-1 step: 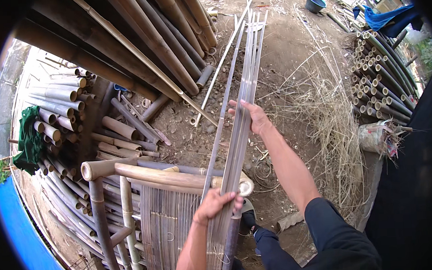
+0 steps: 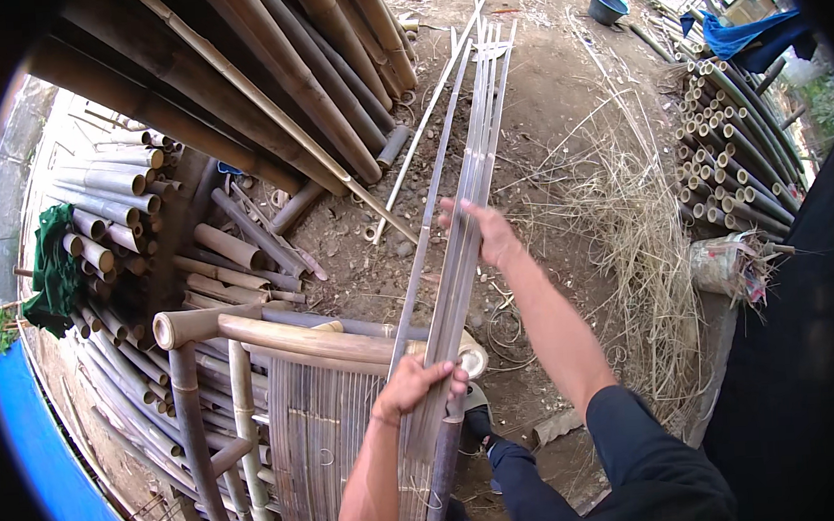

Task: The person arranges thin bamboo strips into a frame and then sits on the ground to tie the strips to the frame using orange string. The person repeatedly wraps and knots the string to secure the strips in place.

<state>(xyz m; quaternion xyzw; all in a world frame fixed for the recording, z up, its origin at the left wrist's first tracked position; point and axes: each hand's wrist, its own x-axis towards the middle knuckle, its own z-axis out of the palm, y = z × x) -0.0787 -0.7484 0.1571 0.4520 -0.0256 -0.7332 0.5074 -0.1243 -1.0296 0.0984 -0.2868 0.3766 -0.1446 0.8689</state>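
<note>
A bundle of long, thin bamboo strips (image 2: pixel 454 292) slants from my lap side up and away over the dirt ground. My left hand (image 2: pixel 415 387) grips its near part, thumb across the top, beside the round end of a bamboo rail. Farther up, my right hand (image 2: pixel 488 232) clasps the bundle from the right; its fingers reach past the left side and look slightly blurred. One strip (image 2: pixel 423 246) lies apart on the left of the bundle. Under my left forearm is a bamboo bench frame (image 2: pixel 308 347) with a slatted panel (image 2: pixel 303 430).
Thick bamboo poles (image 2: pixel 282 87) lean at upper left. Cut bamboo stacks stand on the left (image 2: pixel 112 198) and right (image 2: pixel 731 160). Loose shavings (image 2: pixel 625 229) cover the ground right of my arm. A dark bucket (image 2: pixel 608 6) stands far off; a filled sack (image 2: pixel 723 266) sits at right.
My right hand has shifted slightly along the strips and is more blurred. My left hand keeps its grip in nearly the same place.
</note>
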